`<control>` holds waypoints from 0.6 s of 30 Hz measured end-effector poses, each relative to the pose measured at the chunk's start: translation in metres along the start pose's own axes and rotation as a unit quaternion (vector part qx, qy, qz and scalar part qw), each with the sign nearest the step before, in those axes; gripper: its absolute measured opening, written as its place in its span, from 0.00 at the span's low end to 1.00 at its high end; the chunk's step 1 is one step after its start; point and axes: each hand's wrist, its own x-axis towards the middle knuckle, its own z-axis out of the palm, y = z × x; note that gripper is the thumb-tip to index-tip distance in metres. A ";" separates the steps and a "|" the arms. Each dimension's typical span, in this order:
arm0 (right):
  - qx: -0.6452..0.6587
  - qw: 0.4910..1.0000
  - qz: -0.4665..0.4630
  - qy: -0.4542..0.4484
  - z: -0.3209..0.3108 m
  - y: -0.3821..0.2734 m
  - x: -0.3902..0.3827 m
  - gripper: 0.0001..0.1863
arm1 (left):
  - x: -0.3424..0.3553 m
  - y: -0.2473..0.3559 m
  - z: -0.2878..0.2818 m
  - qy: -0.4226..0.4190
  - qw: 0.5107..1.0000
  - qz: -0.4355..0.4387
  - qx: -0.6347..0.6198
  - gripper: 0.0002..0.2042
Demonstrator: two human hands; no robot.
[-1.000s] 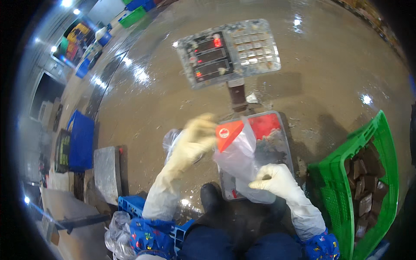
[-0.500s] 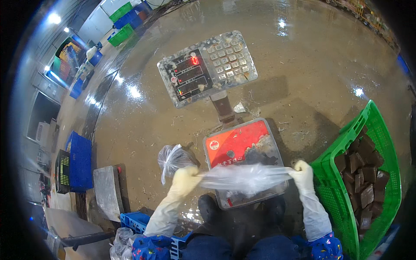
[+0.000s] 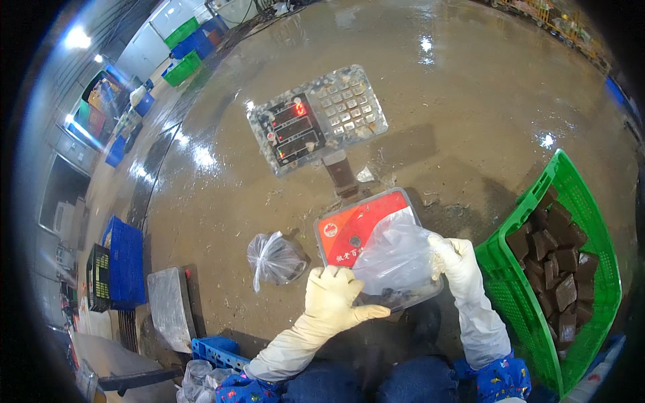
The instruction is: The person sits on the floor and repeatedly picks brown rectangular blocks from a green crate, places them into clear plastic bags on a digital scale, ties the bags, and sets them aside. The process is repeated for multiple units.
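A clear plastic bag [image 3: 395,252] hangs from my right hand [image 3: 453,260], whose gloved fingers are closed on its right edge. It spreads over the red-topped weighing platform [image 3: 346,225] of a scale. My left hand [image 3: 332,299], in a cream glove, lies by the bag's lower left side with thumb and fingers apart, gripping nothing. Beyond the platform, the scale's keypad and display panel [image 3: 316,121] stands tilted, with red digits lit. A knotted clear bag [image 3: 277,258] sits on the floor left of the platform; its contents are hard to make out.
At my right, a green crate [image 3: 500,285] holds several dark brown blocks [image 3: 563,258]. To the left stand a grey metal slab [image 3: 170,305], a blue crate [image 3: 125,265] and a black crate [image 3: 99,279]. Crumpled plastic bags [image 3: 198,379] lie near my left forearm. The brown floor [image 3: 470,101] is wet.
The bag was stretched sideways between both hands; now my left hand has let go and spread. My right hand has moved slightly left and up, and the bag hangs looser.
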 end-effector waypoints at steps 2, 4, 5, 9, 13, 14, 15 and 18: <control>-0.008 1.000 0.021 -0.009 -0.005 0.000 -0.004 0.21 | 0.005 0.013 0.003 -0.044 0.998 -0.040 0.001 0.24; -0.035 0.998 0.040 -0.023 -0.009 -0.001 -0.009 0.22 | 0.013 0.015 0.011 -0.056 0.998 -0.033 0.013 0.20; -0.058 0.998 0.026 -0.020 -0.010 0.000 -0.015 0.19 | 0.016 0.011 0.021 -0.081 0.997 -0.019 -0.005 0.19; -0.554 0.799 -0.234 0.009 -0.069 0.011 -0.007 0.11 | 0.011 -0.012 -0.005 -0.235 0.796 -0.040 -0.557 0.13; -0.423 0.886 -0.080 -0.171 -0.149 -0.040 -0.082 0.18 | -0.012 0.000 0.000 -0.226 0.691 -0.243 -0.643 0.18; -0.355 0.921 -0.046 -0.152 -0.174 -0.056 -0.099 0.19 | -0.004 0.007 -0.003 -0.175 0.696 -0.276 -0.639 0.18; -0.387 0.921 -0.033 -0.038 -0.215 -0.054 -0.097 0.18 | 0.004 0.012 -0.011 -0.118 0.698 -0.305 -0.637 0.18; -0.556 0.755 0.034 0.346 -0.385 -0.002 -0.107 0.16 | 0.048 0.026 -0.022 -0.037 0.687 -0.352 -0.635 0.19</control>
